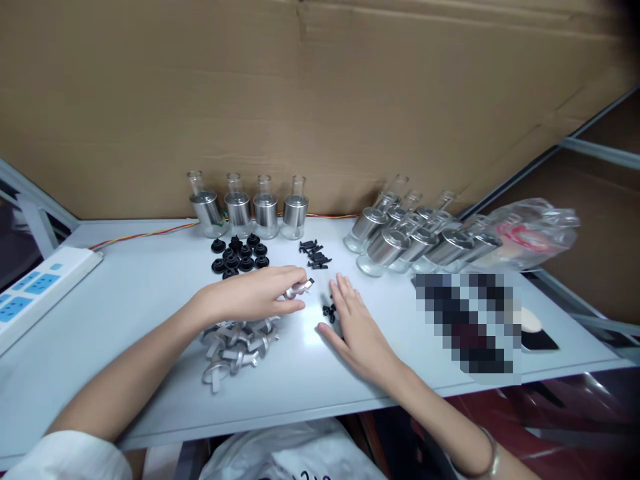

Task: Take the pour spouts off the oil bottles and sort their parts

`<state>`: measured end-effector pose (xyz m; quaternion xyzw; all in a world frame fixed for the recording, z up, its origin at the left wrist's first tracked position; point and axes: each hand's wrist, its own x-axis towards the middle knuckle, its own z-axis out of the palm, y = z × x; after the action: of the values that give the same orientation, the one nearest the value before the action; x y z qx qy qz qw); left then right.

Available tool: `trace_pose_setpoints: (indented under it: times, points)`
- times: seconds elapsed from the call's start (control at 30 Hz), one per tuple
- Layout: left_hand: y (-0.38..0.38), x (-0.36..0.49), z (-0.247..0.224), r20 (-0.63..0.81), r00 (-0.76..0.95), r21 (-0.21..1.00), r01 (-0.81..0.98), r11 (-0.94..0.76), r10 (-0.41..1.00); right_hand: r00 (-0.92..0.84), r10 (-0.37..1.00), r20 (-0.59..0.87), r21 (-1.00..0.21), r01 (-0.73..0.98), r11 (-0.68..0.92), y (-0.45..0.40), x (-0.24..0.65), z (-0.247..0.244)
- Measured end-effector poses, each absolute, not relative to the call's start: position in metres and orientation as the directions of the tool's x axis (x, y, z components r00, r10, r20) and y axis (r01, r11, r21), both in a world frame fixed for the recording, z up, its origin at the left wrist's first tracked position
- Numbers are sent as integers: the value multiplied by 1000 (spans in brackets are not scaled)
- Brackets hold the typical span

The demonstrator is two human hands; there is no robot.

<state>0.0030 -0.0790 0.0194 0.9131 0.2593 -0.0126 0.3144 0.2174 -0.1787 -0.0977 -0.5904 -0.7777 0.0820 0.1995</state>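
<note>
My left hand (pixel 267 292) holds a silver spout-like part (pixel 299 289) with a small black piece at its tip, between thumb and fingers above the table. Below and left of that hand lies a pile of similar silver parts (pixel 240 347), each with a round collar and a projecting tab. My right hand (pixel 357 327) is low over the tabletop, fingers stretched out and thumb apart. Beside its thumb and fingers are small black pieces (pixel 329 311), some partly hidden by the hand. Farther back lie narrow black pieces (pixel 316 255) and a group of round black stoppers (pixel 245 252).
Glass bottles with metal sleeves (pixel 266 210) stand in a row at the back. More sleeved bottles (pixel 387 247) crowd the right, by a clear plastic bag (pixel 535 230). A white power strip (pixel 30 293) lies left; a cardboard wall (pixel 300 107) closes the back. One right-hand area is blurred out.
</note>
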Motion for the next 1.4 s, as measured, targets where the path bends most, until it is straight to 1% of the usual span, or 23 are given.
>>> trace_pose_setpoints:
  times: [0.07,0.17,0.23,0.33,0.43,0.57,0.67,0.73,0.8,0.9,0.97,1.03,1.07,1.1,1.13,1.2,1.23,1.3,1.33,1.4]
  points:
    - [-79,2,20,-179,869,560,475,-679,460,-300,932,204,-400,843,359,-168,218,-95]
    - [-79,2,18,-174,871,550,473,-688,460,-404,884,235,-424,776,468,-158,217,-95]
    - [-77,3,14,-173,868,555,476,-682,466,-441,855,274,-422,744,518,-152,216,-95]
    - [-70,6,4,-153,861,575,477,-665,485,-449,834,321,-423,720,550,-146,215,-92]
    - [-62,9,-6,-135,862,600,464,-652,488,-445,838,314,-454,705,545,-144,215,-86]
    - [-56,9,-12,-152,865,613,462,-642,477,-425,863,275,-587,637,500,-147,217,-79]
    - [-57,10,-11,-183,867,607,471,-641,464,-327,902,282,-717,553,424,-146,222,-77]
    - [-61,11,-9,-190,871,609,467,-641,453,-242,922,303,-752,534,387,-143,226,-73]
    - [-64,13,-7,-191,877,620,456,-639,441,-237,906,351,-713,559,423,-138,228,-66]
    - [-68,15,-3,-192,893,658,424,-622,406,-401,822,405,-556,606,569,-130,229,-53]
    - [-69,16,-1,-194,908,687,396,-609,372,-514,762,394,-422,636,647,-125,229,-44]
    - [-70,16,1,-195,919,709,373,-598,342,-588,723,361,-305,659,688,-122,228,-36]
    - [-70,16,1,-196,922,717,367,-593,333,-612,712,346,-282,656,700,-121,228,-33]
    - [-70,16,1,-198,924,722,364,-588,328,-628,704,331,-295,640,709,-120,227,-30]
    - [-70,16,1,-199,924,723,363,-588,326,-633,707,316,-344,618,707,-120,226,-28]
    - [-71,16,1,-185,924,704,362,-611,335,-600,752,274,-521,564,640,-122,223,-26]
    - [-72,16,0,-163,922,680,362,-637,350,-556,795,242,-631,532,565,-123,223,-27]
    - [-72,16,0,-106,914,606,372,-703,392,-429,890,151,-824,443,354,-126,223,-32]
    - [-72,15,0,-80,908,566,381,-731,411,-355,929,106,-887,387,250,-127,225,-35]
    - [-69,13,1,-61,898,518,401,-755,436,-197,979,47,-953,285,103,-130,232,-44]
